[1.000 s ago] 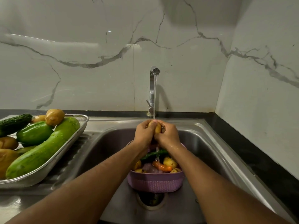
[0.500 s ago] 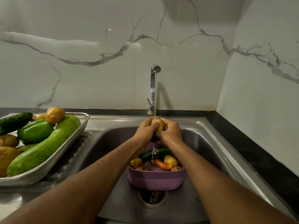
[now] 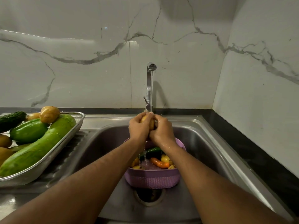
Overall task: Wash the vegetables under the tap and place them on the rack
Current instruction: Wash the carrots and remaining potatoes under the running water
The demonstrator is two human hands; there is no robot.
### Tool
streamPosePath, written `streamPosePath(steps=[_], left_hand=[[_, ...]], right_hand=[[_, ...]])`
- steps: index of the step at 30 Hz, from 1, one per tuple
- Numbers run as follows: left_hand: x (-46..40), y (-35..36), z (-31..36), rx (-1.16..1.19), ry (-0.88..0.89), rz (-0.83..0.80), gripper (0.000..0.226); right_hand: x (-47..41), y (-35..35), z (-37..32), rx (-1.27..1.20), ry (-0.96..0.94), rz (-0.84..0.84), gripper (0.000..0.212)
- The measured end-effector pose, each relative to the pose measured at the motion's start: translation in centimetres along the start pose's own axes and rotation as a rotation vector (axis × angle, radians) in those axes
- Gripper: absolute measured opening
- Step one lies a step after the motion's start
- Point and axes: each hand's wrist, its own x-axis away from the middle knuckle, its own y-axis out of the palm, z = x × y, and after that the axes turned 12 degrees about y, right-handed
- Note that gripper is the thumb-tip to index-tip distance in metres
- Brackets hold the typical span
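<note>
Both hands, left hand [image 3: 140, 128] and right hand [image 3: 162, 131], curl their grip around one potato [image 3: 148, 122] under the tap [image 3: 151, 68] stream. Several washed vegetables lie on the rack [image 3: 77, 125]. Judged partly complete: the purple basket [image 3: 153, 180] in the sink holds more.

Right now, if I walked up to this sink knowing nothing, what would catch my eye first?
Two hands, the left hand and the right hand, hold a potato together under the running stream from the tap, above the middle of the sink. Below them a purple basket holds a carrot, small potatoes and a dark cucumber. On the left, a metal rack is piled with big green gourds and potatoes.
</note>
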Motion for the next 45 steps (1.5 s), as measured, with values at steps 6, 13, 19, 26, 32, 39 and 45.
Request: streamPosePath(steps=[6,13,19,26,32,39,45], left_hand=[[-0.8,-1.0,1.0,0.086,-0.177,-0.074,0.021],[-0.7,-1.5,1.7,0.15,-0.25,-0.38,0.029],[-0.7,-0.4,1.4,0.114,-0.147,-0.229,0.022],[-1.2,-0.8,1.1,0.144,-0.172,-0.124,0.035],[-1.0,-1.1,1.3,0.063,-0.133,-0.334,0.029],[-0.7,-1.4,0.9,0.005,-0.177,-0.493,0.026],[-0.2,-0.5,0.4,0.054,-0.082,-0.242,0.017]], right_hand=[[0.2,-0.3,0.3,-0.023,-0.025,-0.048,0.045],[0.2,-1.9,1.2,-0.059,0.04,-0.077,0.042],[0.3,-1.2,0.5,-0.057,0.011,-0.026,0.055],[0.5,-0.3,0.2,-0.035,-0.003,-0.035,0.065],[0.5,-0.8,0.6,-0.033,0.048,-0.048,0.058],[0.5,-1.9,1.2,-0.029,0.069,-0.13,0.054],[0.3,-0.3,0.9,0.146,-0.003,-0.022,0.067]])
